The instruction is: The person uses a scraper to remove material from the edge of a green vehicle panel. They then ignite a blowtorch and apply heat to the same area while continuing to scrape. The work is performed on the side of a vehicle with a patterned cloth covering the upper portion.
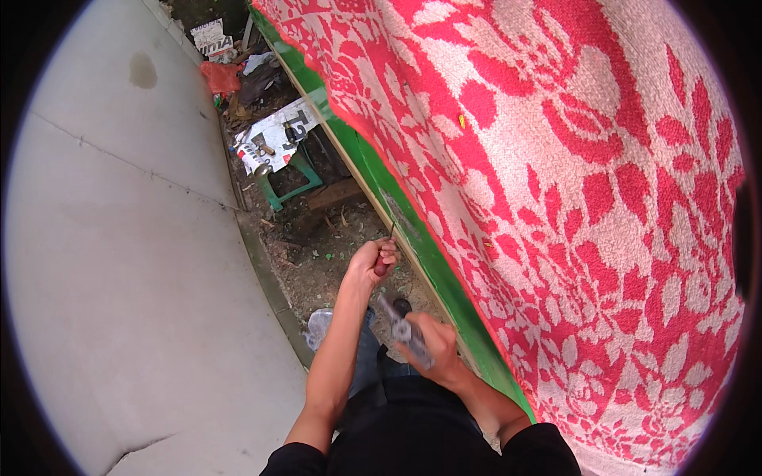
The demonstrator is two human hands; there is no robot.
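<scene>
**Two hands at the green edge under a red patterned cloth**

The left hand (373, 260) is closed around a thin tool with a dark reddish handle (383, 266); its slim shaft points up to the green board edge (413, 238), and the tip is too small to make out. The right hand (432, 345) is wrapped around a grey metal tool (403, 327) just below, beside the same edge; the fingers hide most of it, so its kind cannot be told. A red-and-white floral cloth (571, 198) covers whatever lies behind the board. Both forearms enter from the lower edge, above dark clothing. Beyond, on littered soil, a small green stool (295, 176) carries printed paper (274, 135) and small unclear items. A pale concrete slab (119, 262) fills the left side.
</scene>
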